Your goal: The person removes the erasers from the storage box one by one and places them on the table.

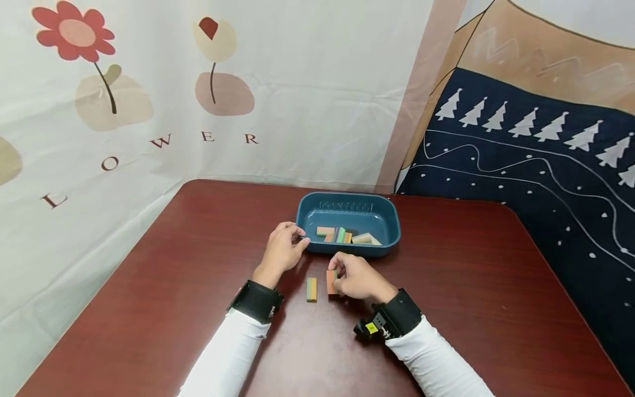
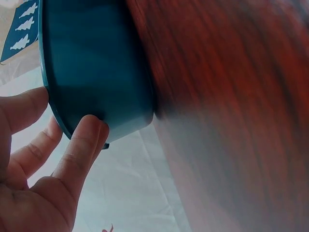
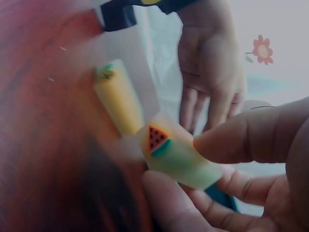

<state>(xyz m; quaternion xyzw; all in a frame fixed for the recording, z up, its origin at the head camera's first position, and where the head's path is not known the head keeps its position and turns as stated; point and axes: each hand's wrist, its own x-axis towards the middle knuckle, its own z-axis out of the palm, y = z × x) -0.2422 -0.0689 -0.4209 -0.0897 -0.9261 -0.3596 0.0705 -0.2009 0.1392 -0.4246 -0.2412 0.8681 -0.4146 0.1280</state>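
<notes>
My left hand [image 1: 281, 249] grips the left front corner of a blue plastic basin [image 1: 347, 251], thumb and fingers on either side of its rim [image 2: 46, 72]. My right hand [image 1: 361, 278] is in front of the basin and pinches a small two-tone block [image 1: 331, 282], orange-red and green. A watermelon-slice picture shows on the block's end [image 3: 158, 139] in the right wrist view. Just left of it, a yellow-and-green block [image 1: 311, 290] stands on the table, with a small fruit-like print on its end [image 3: 107, 73].
Inside the basin lie several more coloured blocks [image 1: 340, 235], gathered toward its front side. The reddish-brown table [image 1: 471, 286] extends around it. Behind hang a white cloth [image 1: 317, 99] with flower prints and a dark blue one [image 1: 536, 165] with white trees.
</notes>
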